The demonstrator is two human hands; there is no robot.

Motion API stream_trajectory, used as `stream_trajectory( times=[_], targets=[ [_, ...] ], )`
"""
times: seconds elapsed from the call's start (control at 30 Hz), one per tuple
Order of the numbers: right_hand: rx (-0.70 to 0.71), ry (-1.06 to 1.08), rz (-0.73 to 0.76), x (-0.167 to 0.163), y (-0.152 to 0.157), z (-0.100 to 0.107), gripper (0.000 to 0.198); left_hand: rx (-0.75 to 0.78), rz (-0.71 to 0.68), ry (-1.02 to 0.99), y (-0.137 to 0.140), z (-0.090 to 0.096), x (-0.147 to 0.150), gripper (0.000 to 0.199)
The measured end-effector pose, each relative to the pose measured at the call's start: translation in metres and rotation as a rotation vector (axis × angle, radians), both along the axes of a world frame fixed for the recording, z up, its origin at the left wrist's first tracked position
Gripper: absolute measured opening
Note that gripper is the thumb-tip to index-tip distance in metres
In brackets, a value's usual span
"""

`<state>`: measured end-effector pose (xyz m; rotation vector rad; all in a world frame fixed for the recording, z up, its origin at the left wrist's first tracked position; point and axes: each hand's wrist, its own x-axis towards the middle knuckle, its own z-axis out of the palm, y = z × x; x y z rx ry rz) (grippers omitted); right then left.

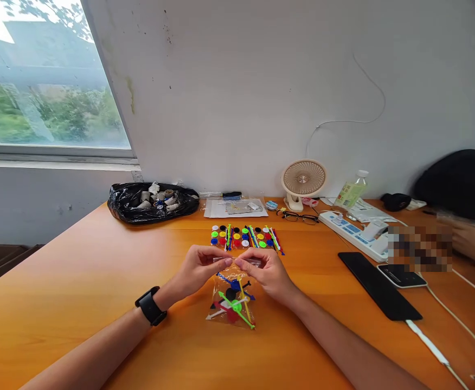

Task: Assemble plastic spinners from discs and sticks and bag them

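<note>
Toward six o'clock, your left hand and right hand pinch the top of a clear plastic bag containing coloured discs and rods. Filling looks done; sealing, I cannot tell. Beyond it, at twelve o'clock, more sets lie unbagged on the worktop.

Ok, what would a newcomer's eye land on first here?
First, the clear bag of bright pieces, pinched along its top by the left hand and right hand, lower middle. Just beyond lie rows of coloured discs and sticks. The fan stands farther back, right of centre.
</note>
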<state>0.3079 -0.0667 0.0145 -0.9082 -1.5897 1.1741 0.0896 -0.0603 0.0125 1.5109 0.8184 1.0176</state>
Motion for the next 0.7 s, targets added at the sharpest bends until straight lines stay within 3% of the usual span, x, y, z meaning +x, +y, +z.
stream_trajectory(
  times=[0.2, 0.47, 0.7],
  targets=[
    [-0.057, 0.087, -0.093, 0.011, 0.017, -0.005, 0.033, -0.032, 0.106, -0.038, 0.014, 0.002, -0.01, 0.031],
    [-0.082, 0.15, -0.113, 0.014, 0.017, -0.005, 0.02, 0.056, 0.052, 0.011, 0.024, -0.003, -0.019, 0.03],
    [-0.059, 0.2, -0.131, 0.016, 0.016, 0.002, 0.011, 0.01, 0.072, -0.021, 0.019, 0.002, -0.016, 0.033]
  ],
)
